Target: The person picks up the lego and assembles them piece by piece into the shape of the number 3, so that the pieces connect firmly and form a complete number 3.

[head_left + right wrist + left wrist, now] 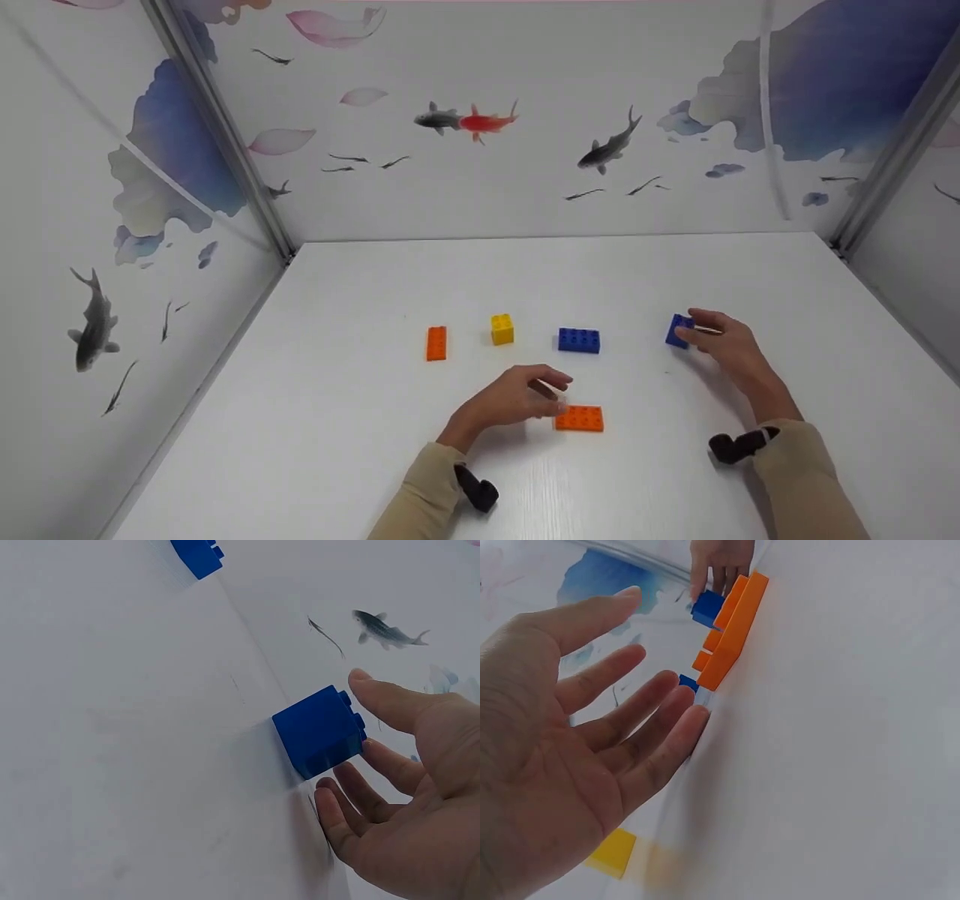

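Note:
My left hand [517, 394] hovers over the table with fingers loosely spread, its fingertips right by an eight-stud orange brick [580, 418]. In the left wrist view nothing is between thumb and fingers, and the orange brick [733, 631] sits just beyond them. My right hand [721, 345] reaches around a blue brick [679, 331] at the right. In the right wrist view, that blue brick [319, 733] stands on the table with its studs toward my hand; the thumb is raised off it, and the relaxed fingers are close at its side.
Farther back on the white table [337, 450] lie a narrow orange brick [436, 343], a yellow brick [502, 329] and a second blue brick [579, 340]. Printed panels [480, 187] with fish and petals wall the table at the back and both sides.

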The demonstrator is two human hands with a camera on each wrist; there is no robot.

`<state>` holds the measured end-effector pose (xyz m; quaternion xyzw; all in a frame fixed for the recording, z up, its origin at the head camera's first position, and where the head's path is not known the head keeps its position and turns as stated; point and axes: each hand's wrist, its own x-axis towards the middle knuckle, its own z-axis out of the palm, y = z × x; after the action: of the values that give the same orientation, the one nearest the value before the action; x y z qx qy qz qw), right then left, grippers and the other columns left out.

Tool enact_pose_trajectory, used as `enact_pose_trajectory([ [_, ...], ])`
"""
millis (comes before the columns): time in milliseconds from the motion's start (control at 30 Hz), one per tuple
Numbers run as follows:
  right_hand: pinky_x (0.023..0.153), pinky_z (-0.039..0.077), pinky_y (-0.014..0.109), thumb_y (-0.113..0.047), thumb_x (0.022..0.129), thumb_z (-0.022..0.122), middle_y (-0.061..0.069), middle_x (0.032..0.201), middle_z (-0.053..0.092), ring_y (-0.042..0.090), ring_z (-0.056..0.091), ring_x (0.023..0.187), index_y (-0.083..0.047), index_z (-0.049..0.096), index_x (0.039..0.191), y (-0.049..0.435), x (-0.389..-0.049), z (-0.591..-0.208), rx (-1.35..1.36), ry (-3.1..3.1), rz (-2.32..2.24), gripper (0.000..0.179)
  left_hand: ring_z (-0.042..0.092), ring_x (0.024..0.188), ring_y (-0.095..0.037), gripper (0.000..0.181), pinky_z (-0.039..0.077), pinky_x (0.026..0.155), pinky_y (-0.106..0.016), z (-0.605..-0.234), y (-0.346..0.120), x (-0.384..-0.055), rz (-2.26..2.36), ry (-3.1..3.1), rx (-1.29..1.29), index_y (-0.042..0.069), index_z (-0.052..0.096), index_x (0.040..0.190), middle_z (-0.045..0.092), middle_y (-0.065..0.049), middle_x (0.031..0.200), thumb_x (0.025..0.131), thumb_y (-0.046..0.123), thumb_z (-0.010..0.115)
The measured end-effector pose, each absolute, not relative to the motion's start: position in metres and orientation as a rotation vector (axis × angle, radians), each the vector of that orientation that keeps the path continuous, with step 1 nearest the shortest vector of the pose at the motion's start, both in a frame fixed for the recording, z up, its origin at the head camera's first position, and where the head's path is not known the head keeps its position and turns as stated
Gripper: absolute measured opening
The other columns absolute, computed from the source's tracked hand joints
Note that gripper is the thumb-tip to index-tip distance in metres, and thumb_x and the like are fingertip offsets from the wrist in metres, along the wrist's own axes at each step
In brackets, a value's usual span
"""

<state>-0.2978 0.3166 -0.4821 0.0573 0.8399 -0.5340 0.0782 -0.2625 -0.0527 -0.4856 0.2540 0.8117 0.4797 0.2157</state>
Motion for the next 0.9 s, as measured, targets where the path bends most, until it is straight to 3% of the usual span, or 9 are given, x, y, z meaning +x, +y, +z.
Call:
enact_pose_trajectory([
  [233,0.121,0.024,0.060,-0.051,0.095,0.063,0.024,0.163,0.027,0.044,0.039,0.143,-0.009,0.026,0.159,0.318,-0.299,-0.484,0.157,2.544,-1.562,0.085,0.063,0.106,-0.006,0.046,0.052,0.098,-0.025,-0.487,-0.049,-0.262,1.252,2.303,0.655,0.020,0.066,0.129,0.069,0.006,0.120,0.085,0.020,0.081],
  [433,0.121,0.027,0.059,-0.047,0.097,0.062,0.025,0.162,0.028,0.044,0.039,0.143,-0.008,0.029,0.158,0.316,-0.301,-0.482,0.162,2.556,-1.558,0.079,0.060,0.101,-0.004,0.048,0.051,0.097,-0.022,-0.487,-0.043,-0.261,1.173,2.376,0.612,0.022,0.068,0.125,0.069,0.011,0.113,0.081,0.017,0.084],
  [700,0.118,0.037,0.051,-0.040,0.099,0.061,0.027,0.158,0.034,0.041,0.043,0.141,-0.007,0.034,0.156,0.309,-0.304,-0.484,0.228,2.589,-1.564,0.071,0.058,0.094,-0.004,0.047,0.051,0.092,-0.018,-0.488,-0.041,-0.259,1.164,2.396,0.628,0.018,0.070,0.123,0.069,0.010,0.106,0.080,0.014,0.085],
  [800,0.107,0.049,0.033,-0.041,0.099,0.061,0.027,0.156,0.036,0.040,0.046,0.138,-0.008,0.035,0.155,0.307,-0.304,-0.483,0.239,2.599,-1.564,0.070,0.057,0.094,-0.004,0.045,0.050,0.092,-0.018,-0.489,-0.041,-0.260,1.169,2.387,0.632,0.017,0.070,0.122,0.070,0.009,0.107,0.080,0.014,0.085],
  [900,0.096,0.052,0.021,-0.043,0.099,0.061,0.026,0.156,0.038,0.038,0.048,0.137,-0.008,0.035,0.155,0.304,-0.303,-0.478,0.220,2.604,-1.568,0.071,0.057,0.094,-0.004,0.041,0.050,0.093,-0.019,-0.489,-0.041,-0.259,1.166,2.392,0.617,0.019,0.072,0.119,0.070,0.010,0.108,0.080,0.015,0.085],
])
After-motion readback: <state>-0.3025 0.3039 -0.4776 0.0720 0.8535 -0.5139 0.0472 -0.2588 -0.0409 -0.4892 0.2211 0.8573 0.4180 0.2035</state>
